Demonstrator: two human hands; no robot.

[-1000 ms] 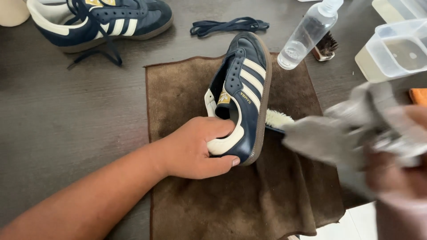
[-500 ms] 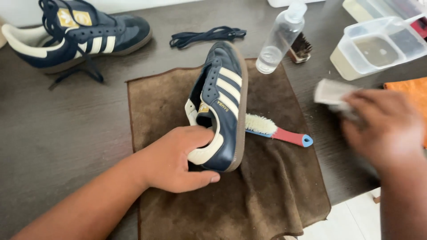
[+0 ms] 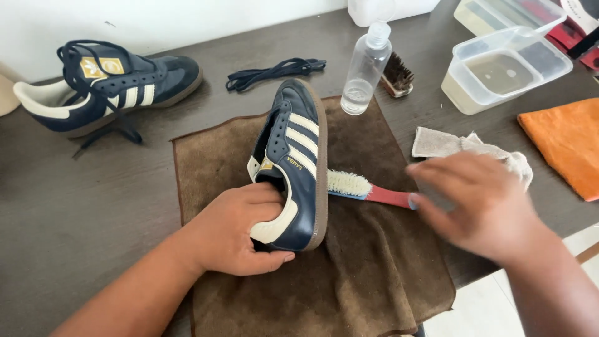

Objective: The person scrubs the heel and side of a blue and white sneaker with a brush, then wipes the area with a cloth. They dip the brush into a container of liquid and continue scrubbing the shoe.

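My left hand grips the heel of a navy sneaker with cream stripes, held on its side on a brown towel. A brush with pale bristles and a red handle lies on the towel just right of the sneaker. Blurred and with its fingers apart, my right hand hovers over the end of the brush handle and holds nothing. A grey cloth lies on the table just beyond that hand.
The second navy sneaker sits at the back left. A loose dark lace, a clear spray bottle, a small dark brush, a plastic tub of cloudy liquid and an orange cloth surround the towel.
My right hand has set the grey cloth down on the table and moved left toward the brush handle. My left hand still holds the sneaker's heel.
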